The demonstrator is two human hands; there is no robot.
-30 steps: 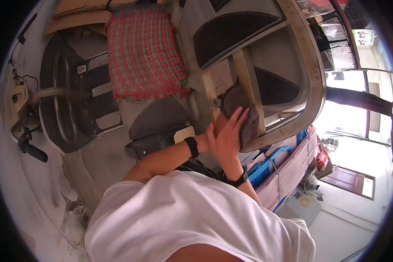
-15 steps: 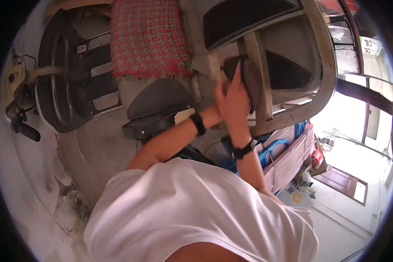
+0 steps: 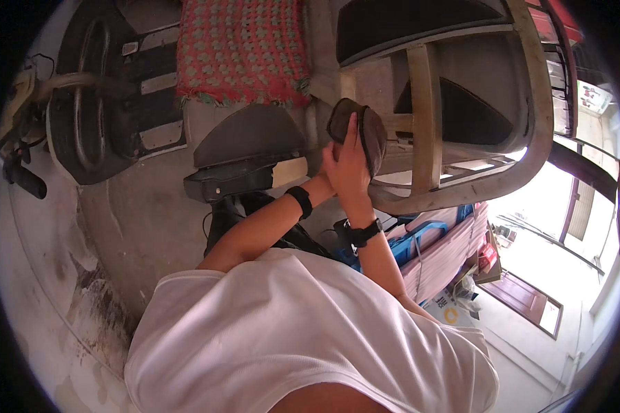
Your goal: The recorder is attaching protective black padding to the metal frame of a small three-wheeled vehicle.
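A soft, dark brown-grey item with a dark border [image 3: 373, 138], perhaps a cap or a folded cloth, is up in front of me. My right hand [image 3: 352, 168] is closed on its near side, with one finger stretched along its face. Against the right hand's left side is my left hand [image 3: 327, 173]. Its fingers are mostly hidden, so its own hold does not show. Both wrists wear black bands. Right behind the item stands a pale metal frame [image 3: 426, 124] with bars and dark panels.
A red and green woven cover [image 3: 244, 51] drapes a seat beyond my left arm. At far left is an electric scooter [image 3: 89, 131]. Strapped pale pink boards [image 3: 439, 256] with blue parts lean at the right. A stained wall [image 3: 55, 303] rises at lower left.
Both hands and the brown-grey item have shifted a little left and nearer to me, off the frame's bar. The whole view has also shifted slightly.
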